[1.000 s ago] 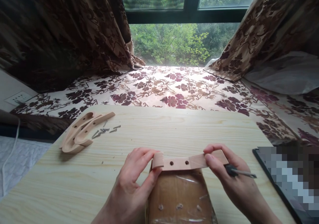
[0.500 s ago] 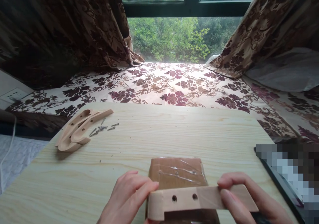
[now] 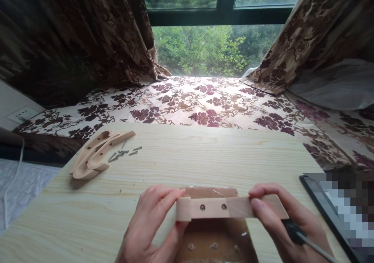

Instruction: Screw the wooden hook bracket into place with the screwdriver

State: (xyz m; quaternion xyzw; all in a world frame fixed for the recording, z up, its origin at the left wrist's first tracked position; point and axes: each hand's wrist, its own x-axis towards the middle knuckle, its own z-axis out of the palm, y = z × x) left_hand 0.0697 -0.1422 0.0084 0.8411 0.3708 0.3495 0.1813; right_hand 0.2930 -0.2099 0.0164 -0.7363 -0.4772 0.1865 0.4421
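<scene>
Drilled wooden piece over a brown box on the table: the left hand pinches its curled end; the right hand clamps its straight end and holds a screwdriver; loose screws lie beyond, at left

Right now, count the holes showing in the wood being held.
2: one hole in the wood is nearer the left hand, the other nearer the right hand. More may be hidden under the hands.
</scene>
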